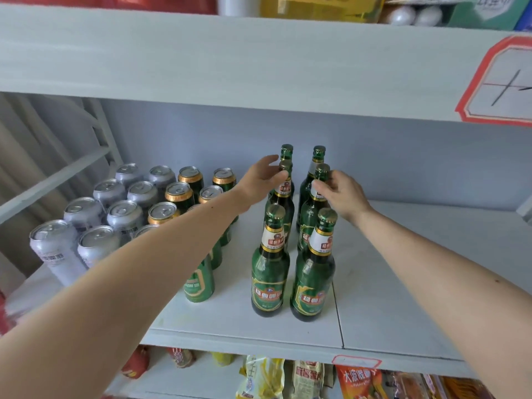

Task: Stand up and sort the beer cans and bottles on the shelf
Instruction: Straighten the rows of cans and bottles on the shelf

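1. Where the white shelf [403, 283] runs off to the left, silver cans [86, 214] stand upright in close rows, their pull-tab tops facing up.
2. Just right of them stand green cans [198, 283] with gold rims, also upright and packed in rows; the person's left forearm crosses in front of several and hides part of them.
3. The left hand [259, 182] reaches over the green cans to the bottles. Its grip lies at the neck of the middle bottle in the left column [283, 194], thumb raised above and fingertips [282, 177] against the neck near the cap; the fingers look only loosely curved, and I cannot tell whether they truly clasp it.
4. Six green beer bottles [270, 272] stand upright in two columns of three, near the middle of the shelf and just right of the cans, white neck labels and green body labels facing forward.
5. The right hand [342, 197] comes in from the right. Its grip is closed on the neck of the middle bottle in the right column [312, 214], thumb and fingers pinching just under the cap.
6. Far right, a red-bordered price tag [501, 82] is stuck to the edge of the upper shelf [230, 59].
7. Below the shelf's front edge, snack packets [357, 378] lie on the lower level.
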A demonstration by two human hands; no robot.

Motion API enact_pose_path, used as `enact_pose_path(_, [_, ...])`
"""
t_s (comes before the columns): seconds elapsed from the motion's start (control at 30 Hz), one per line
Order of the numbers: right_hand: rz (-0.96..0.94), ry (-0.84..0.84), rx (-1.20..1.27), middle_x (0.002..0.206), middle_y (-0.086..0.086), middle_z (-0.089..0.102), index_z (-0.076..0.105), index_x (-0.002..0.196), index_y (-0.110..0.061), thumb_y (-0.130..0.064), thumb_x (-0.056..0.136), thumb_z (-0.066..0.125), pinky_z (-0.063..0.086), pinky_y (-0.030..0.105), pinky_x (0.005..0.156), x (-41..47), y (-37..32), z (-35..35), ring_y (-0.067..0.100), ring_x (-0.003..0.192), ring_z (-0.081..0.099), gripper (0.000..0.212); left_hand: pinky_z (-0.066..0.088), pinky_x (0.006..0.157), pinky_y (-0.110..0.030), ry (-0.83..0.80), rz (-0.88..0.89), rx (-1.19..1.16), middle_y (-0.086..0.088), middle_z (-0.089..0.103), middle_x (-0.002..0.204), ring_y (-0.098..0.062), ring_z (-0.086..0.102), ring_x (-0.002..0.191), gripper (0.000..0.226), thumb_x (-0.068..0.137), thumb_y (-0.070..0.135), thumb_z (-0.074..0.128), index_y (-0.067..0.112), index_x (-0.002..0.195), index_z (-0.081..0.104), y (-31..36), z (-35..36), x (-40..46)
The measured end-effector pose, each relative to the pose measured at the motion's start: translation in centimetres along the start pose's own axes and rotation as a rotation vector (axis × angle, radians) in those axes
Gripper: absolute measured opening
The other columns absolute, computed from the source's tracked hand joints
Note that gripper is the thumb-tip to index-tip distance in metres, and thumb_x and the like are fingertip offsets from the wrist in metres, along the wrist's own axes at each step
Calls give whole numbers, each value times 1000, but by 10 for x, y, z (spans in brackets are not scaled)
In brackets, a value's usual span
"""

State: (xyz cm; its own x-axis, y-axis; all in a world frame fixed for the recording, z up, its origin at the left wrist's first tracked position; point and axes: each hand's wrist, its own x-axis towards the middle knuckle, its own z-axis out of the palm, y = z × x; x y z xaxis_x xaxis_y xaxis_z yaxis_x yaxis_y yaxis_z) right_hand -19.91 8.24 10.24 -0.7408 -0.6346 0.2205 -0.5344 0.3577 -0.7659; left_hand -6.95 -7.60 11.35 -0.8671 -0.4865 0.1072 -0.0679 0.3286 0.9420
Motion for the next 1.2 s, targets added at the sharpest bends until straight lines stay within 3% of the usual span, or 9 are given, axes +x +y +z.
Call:
enact_pose_path(0.1, [-33,18,32,102,5,69,64,105,-11,-34,92,62,50,38,87,7,2,5,24,97,64,26,45,87,-29,22,84,73,0,64,106,-15,59,97,36,100,21,49,9,134,49,-6,5,11])
enact_pose_path(0.17, [-43,23,53,100,4,70,65,102,-11,-32,93,62,50,37,85,10,2,7,23,95,64,23,45,77,-23,41,125,83,7,62,85,-6,57,79,29,100,20,48,7,124,56,-10,6,14])
enact_pose_path(0.23, [-56,21,53,99,3,70,66,103,-11,-31,93,62,50,37,85,11,2,8,22,94,65,22,46,73,-22,53,145,80,11,59,78,-2,55,73,27,100,19,48,6,121,58,-13,6,15])
enact_pose_path(0.37, [-62,19,55,100,3,69,65,105,-11,-33,93,61,51,37,86,8,2,7,22,95,64,25,50,89,-39,43,159,48,13,62,75,-7,58,76,25,99,20,50,6,117,60,-19,3,18])
enact_pose_path(0.57, [-66,28,36,100,1,70,65,105,-14,-34,94,59,50,34,85,-4,2,5,20,95,64,23,52,93,-47,30,153,10,9,67,80,-10,61,77,23,98,21,52,10,114,62,-20,-1,11])
enact_pose_path(0.7, [-78,17,36,101,2,71,65,107,-13,-33,94,60,52,38,87,-11,1,4,21,96,65,24,49,95,-55,3,143,20,-2,71,97,-25,66,96,28,95,33,54,15,113,64,-21,-5,3])
enact_pose_path(0.83, [-86,-6,55,103,4,71,65,109,-10,-31,94,60,53,39,88,-18,-1,3,21,96,66,27,50,92,-56,2,132,48,-5,72,102,-28,66,101,37,90,42,54,16,114,64,-22,-8,-4])
enact_pose_path(1.0, [-82,-24,94,103,-1,70,65,111,-12,-29,93,61,52,33,87,-23,-2,2,17,97,66,25,51,94,-52,-8,122,7,-9,71,106,-28,66,103,27,97,28,52,13,116,63,-20,-8,-10])
enact_pose_path(1.2, [-91,-31,97,102,-2,67,63,112,-13,-28,94,60,49,28,85,-24,-5,4,16,95,64,24,49,97,-53,-23,99,-11,-3,71,103,-26,65,103,26,96,27,55,14,117,63,-17,-5,-14])
